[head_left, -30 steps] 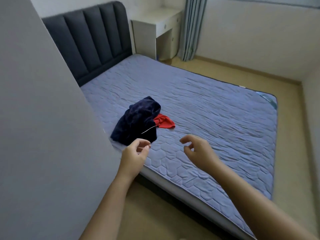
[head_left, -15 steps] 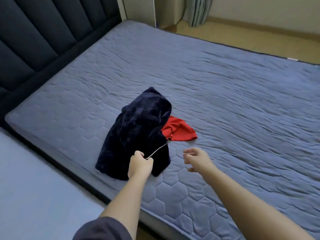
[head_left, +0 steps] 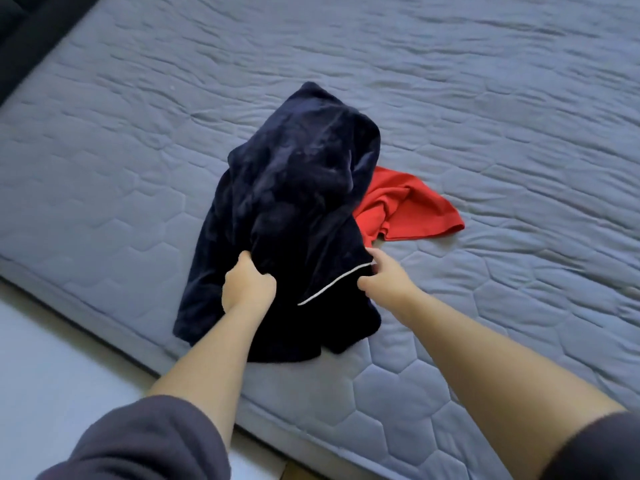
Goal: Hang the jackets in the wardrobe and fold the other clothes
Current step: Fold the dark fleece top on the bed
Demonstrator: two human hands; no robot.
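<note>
Plush navy garment [head_left: 298,188], crumpled on quilted mattress [head_left: 485,116], gripped by left hand [head_left: 247,285], pinched by right hand [head_left: 379,280].

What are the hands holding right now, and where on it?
Both grip the navy garment: left hand bunches fabric near its middle, right hand pinches the edge at the white piping.

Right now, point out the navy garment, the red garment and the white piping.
navy garment [head_left: 298,174], head view, on its bunched upper folds.
red garment [head_left: 414,211], head view, on its exposed middle.
white piping [head_left: 332,285], head view, midway along the strip.
</note>
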